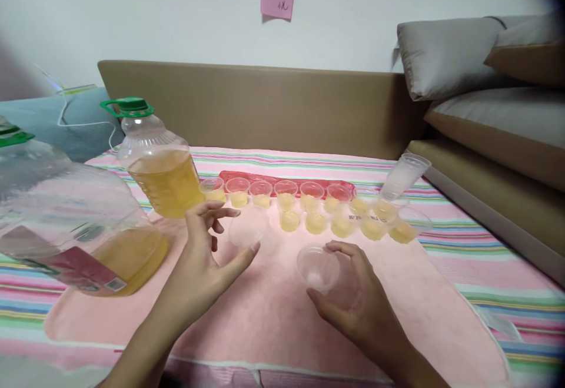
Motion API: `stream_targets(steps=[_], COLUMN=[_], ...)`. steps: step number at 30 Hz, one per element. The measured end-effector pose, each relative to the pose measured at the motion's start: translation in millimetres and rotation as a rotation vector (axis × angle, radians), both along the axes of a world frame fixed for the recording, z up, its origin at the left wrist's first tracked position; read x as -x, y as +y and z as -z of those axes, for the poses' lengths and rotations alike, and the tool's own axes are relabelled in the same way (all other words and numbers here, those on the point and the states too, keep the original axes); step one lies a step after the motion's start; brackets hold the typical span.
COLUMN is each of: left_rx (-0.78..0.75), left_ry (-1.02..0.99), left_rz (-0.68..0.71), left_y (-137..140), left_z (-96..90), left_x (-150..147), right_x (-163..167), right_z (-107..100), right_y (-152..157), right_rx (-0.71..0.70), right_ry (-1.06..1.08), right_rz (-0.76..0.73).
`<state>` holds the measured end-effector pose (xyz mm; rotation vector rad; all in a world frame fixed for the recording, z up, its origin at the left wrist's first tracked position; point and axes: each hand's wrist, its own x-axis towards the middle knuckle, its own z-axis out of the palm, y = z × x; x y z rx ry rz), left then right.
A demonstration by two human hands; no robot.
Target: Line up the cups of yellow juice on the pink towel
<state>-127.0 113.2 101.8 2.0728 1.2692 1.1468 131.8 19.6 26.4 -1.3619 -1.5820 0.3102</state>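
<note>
Empty cup clasped in right hand, second cup between left hand fingers, loosely curled.

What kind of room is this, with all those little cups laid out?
Probably a bedroom: a padded headboard, stacked pillows and a striped bedsheet under a pink towel where both hands work.

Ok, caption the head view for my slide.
Each hand, left and right, holds an empty clear cup before rows of filled cups.

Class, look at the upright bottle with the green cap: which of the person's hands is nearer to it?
Left. The left hand is just below and right of the upright bottle; the right hand is much farther right.
</note>
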Motion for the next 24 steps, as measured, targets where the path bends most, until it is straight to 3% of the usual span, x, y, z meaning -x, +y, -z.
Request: stream_targets(steps=[5,11,19,24], left_rx=[0.093,0.233,0.254,0.207], left_ry=[0.160,0.199,0.204,0.230], left_rz=[0.113,0.246,0.303,0.313], left_y=[-7,-20,-25,-26], left_z=[6.9,14.0,21.3,26.2], left_x=[-5,-22,-34,-37], right_x=[-16,-72,-169,-216], right_z=[-13,-29,-32,-20], right_y=[2,7,-3,-4], right_rx=[-0.048,-0.305,-0.404,-0.406], right_ry=[0.043,0.046,0.009,-0.027], right_rz=[0.102,0.230,0.756,0.999])
